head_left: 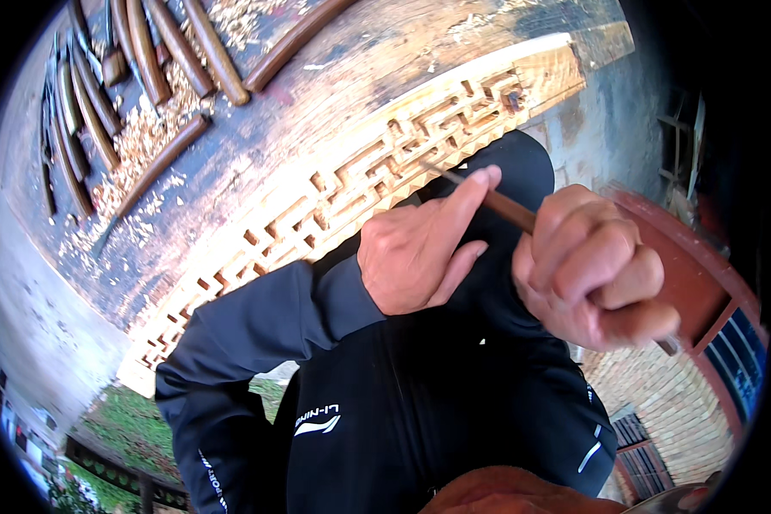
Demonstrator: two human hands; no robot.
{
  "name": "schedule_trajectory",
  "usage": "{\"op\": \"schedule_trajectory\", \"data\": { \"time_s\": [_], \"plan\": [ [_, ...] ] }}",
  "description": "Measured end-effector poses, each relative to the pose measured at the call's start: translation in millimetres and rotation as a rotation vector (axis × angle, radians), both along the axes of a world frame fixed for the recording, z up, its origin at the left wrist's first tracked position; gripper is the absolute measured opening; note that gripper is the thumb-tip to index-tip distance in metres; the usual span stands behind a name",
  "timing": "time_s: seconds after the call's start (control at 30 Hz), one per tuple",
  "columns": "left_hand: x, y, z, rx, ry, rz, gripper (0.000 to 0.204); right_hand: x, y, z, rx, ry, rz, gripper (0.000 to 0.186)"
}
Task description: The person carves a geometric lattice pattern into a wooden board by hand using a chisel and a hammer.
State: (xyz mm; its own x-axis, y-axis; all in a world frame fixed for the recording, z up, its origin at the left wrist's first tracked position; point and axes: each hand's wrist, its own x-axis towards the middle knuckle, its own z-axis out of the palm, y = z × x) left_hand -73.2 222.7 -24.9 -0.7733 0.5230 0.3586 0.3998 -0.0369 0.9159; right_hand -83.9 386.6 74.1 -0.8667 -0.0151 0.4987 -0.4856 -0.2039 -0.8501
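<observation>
A carving chisel [510, 211] with a brown wooden handle and a thin metal blade is in my right hand [587, 270]. The fingers of that hand are wrapped round the handle, whose butt end shows below the fist. The blade points up and left, toward the carved wooden board [355, 176]. My left hand [420, 257] meets the chisel with its outstretched fingertips, where blade and handle join; its thumb stands apart. Cut-out angular lattice patterns run along the pale board, and its near edge is notched. Whether the blade tip touches the wood I cannot tell.
Several wooden-handled chisels [150, 51] lie at the far left of the worn workbench [257, 154] among wood shavings [150, 137]. A single chisel [163, 163] lies nearer the board. A red-brown structure [677, 248] stands at the right, and grass [128, 428] shows at the lower left.
</observation>
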Motion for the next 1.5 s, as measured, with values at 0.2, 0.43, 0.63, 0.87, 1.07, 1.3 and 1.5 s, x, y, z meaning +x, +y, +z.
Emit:
{"op": "schedule_trajectory", "data": {
  "time_s": [0.2, 0.43, 0.63, 0.87, 1.07, 1.3, 1.5],
  "plan": [
    [0, 6, -15, 0.113, 0.286, -0.059, 0.088, -7, 38, -5, -0.247, 0.046, 0.311, 0.058],
    [5, 12, -10, 0.119, 0.261, -0.086, 0.067, 11, 49, -16, -0.456, -0.004, 0.187, 0.057],
    [1, 10, -7, 0.062, 0.226, -0.109, 0.066, 4, 49, -15, -0.386, 0.101, 0.236, 0.062],
    [-2, 8, -7, 0.004, 0.257, -0.098, 0.065, 0, 48, -14, -0.335, 0.144, 0.302, 0.062],
    [-8, -1, 2, -0.128, 0.281, -0.168, 0.063, 1, 60, -17, -0.353, 0.155, 0.273, 0.058],
    [-19, 7, 5, -0.077, 0.338, -0.197, 0.053, 12, 74, -16, -0.316, 0.091, 0.037, 0.057],
    [-31, 5, 22, -0.207, 0.354, -0.14, 0.041, 13, 67, -28, -0.369, 0.119, -0.101, 0.056]
  ]
}}
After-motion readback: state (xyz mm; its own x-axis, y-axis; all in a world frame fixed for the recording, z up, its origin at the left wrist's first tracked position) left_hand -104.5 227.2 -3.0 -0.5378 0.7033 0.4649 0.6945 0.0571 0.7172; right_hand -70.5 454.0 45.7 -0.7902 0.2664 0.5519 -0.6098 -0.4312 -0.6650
